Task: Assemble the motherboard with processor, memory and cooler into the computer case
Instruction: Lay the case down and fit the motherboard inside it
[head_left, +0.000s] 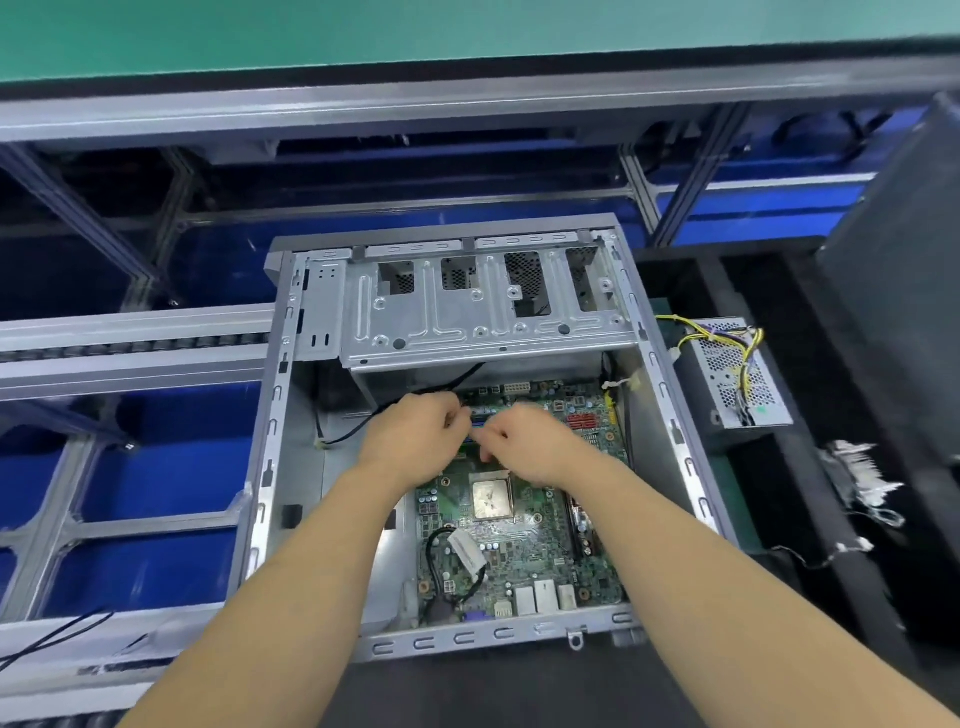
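**Board in the case, memory going in, cooler yet to come**

A worker leans over an open computer case (270, 467) lying on the bench, the green motherboard (524, 551) already resting on its floor. The processor (491, 499) sits bare in its socket, with no cooler over it. Both hands meet above the blue memory slots (480, 418) at the board's far end: the left hand (415, 434) and the right hand (524, 441) have their fingers curled as if pinching something slim, though motion blur hides what it is. A power supply (737, 379) with yellow wires waits outside, just right of the case. Memory seems under way; the cooler remains.
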